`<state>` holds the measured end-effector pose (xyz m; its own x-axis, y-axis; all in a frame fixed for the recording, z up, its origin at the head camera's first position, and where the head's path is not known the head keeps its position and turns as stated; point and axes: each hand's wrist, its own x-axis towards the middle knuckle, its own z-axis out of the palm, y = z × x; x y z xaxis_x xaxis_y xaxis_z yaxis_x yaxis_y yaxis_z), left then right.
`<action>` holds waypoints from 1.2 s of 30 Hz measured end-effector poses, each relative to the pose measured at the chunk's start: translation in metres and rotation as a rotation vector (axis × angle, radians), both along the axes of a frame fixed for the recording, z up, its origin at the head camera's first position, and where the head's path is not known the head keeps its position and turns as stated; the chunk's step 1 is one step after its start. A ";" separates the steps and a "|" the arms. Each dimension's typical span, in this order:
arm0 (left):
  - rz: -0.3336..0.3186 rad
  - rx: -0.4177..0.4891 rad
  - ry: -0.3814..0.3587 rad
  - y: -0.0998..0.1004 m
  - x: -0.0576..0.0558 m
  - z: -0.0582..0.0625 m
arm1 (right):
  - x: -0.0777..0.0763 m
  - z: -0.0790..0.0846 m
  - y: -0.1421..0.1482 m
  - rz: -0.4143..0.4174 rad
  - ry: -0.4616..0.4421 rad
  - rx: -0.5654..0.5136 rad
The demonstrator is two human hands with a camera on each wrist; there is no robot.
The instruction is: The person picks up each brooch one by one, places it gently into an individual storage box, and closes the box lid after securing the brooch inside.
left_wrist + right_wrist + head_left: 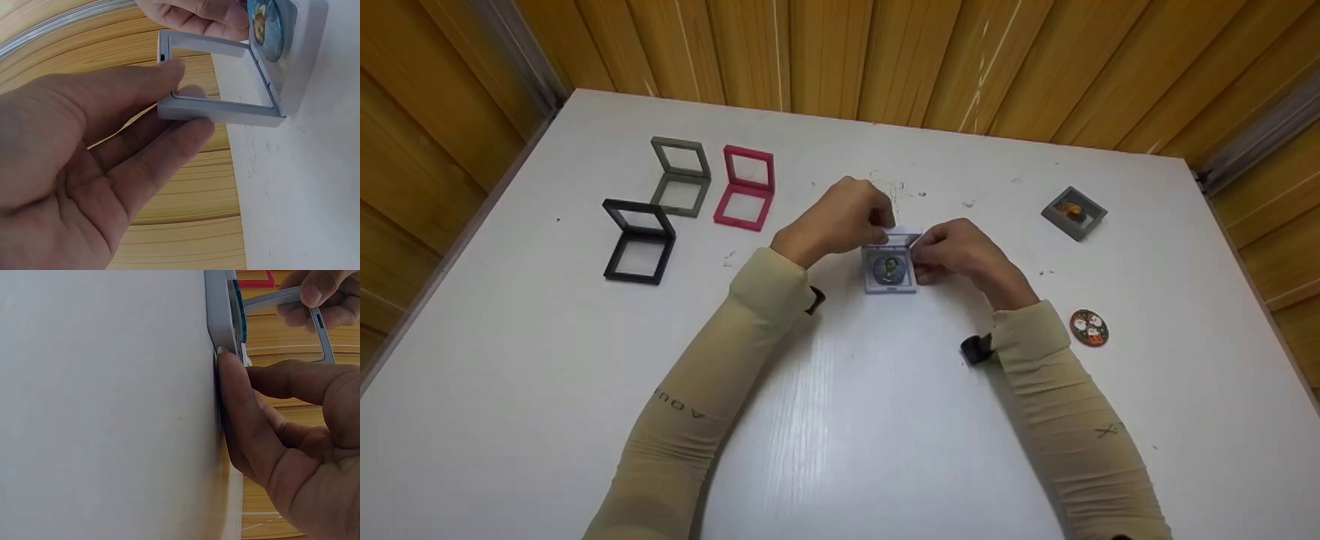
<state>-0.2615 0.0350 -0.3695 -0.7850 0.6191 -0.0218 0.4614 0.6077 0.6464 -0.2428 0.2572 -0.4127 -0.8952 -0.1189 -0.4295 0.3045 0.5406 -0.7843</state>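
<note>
Sleeves of beige fabric (769, 300) show partial lettering (679, 403), seemingly "AQU" left and "X" right. The left hand (840, 217) pinches the raised lid (225, 110) of a pale-lilac square plastic frame (889, 289) on the white tabletop (847, 420), a round blue badge (889, 270) inside; the right hand (960, 251) grips the base edge.

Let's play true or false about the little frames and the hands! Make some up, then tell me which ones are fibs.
1. The left hand pinches the raised lid of the pale frame. True.
2. Nothing round lies in the pale frame. False: a blue-edged badge lies in it.
3. A patterned badge lies untouched on the table. True.
4. The black frame is closed. False: the black frame stands open.
5. The right hand is far from the pale frame. False: the right hand touches its side.
6. The pink frame stands open. True.
</note>
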 end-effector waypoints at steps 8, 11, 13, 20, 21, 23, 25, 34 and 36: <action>-0.053 -0.005 0.024 0.000 0.000 0.000 | 0.002 0.000 0.001 0.012 0.025 -0.007; -0.060 -0.014 0.019 0.000 0.001 0.000 | 0.001 -0.001 0.002 0.020 0.027 -0.002; -0.063 -0.020 0.014 0.000 0.001 0.000 | 0.001 0.000 0.002 0.022 0.025 0.008; -0.077 -0.034 0.007 0.001 0.001 0.000 | 0.000 0.000 0.001 0.019 0.021 0.016; -0.079 -0.036 0.006 0.001 0.001 0.000 | 0.000 -0.001 0.001 0.019 0.021 0.015; -0.083 -0.037 0.004 0.001 0.002 0.000 | -0.001 -0.001 0.001 0.018 0.022 0.019; -0.084 -0.041 0.004 0.001 0.002 0.000 | -0.001 0.000 0.001 0.017 0.022 0.022; -0.100 -0.066 0.019 0.002 0.004 0.000 | -0.001 -0.002 0.001 0.006 0.011 0.022; -0.109 -0.066 0.022 0.003 0.005 0.000 | -0.001 -0.002 0.001 0.002 0.007 0.028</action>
